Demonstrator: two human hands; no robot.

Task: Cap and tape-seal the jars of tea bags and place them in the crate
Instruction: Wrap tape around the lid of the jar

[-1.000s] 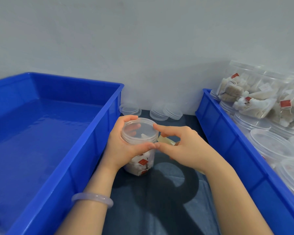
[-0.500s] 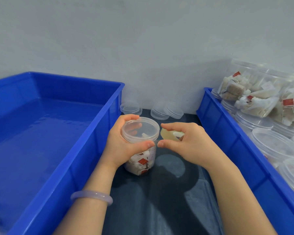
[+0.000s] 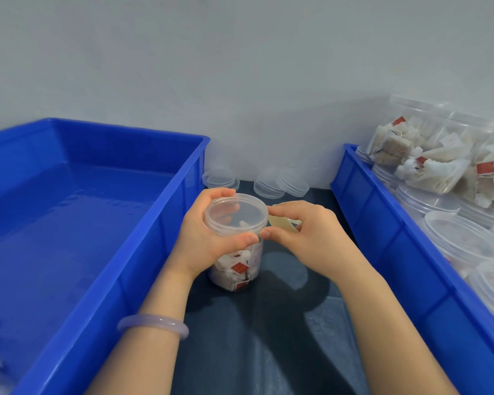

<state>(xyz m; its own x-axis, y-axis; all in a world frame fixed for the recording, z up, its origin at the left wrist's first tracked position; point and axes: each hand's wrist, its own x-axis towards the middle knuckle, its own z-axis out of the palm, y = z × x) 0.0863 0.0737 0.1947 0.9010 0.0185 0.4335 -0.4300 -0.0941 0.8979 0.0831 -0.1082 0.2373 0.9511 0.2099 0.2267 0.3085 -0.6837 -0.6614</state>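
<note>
Head view: capped jar [image 3: 240, 269] gripped by left hand [image 3: 200, 240]; tape [image 3: 281, 223] pinched by right hand [image 3: 311, 235], best smoothed across lid [image 3: 234, 212] seam.

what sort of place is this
Probably a small hand-packing bench, not a kitchen: a blue left crate and right crate, jars of tea bags stacked in the right one, and spare lids at the back.
</note>
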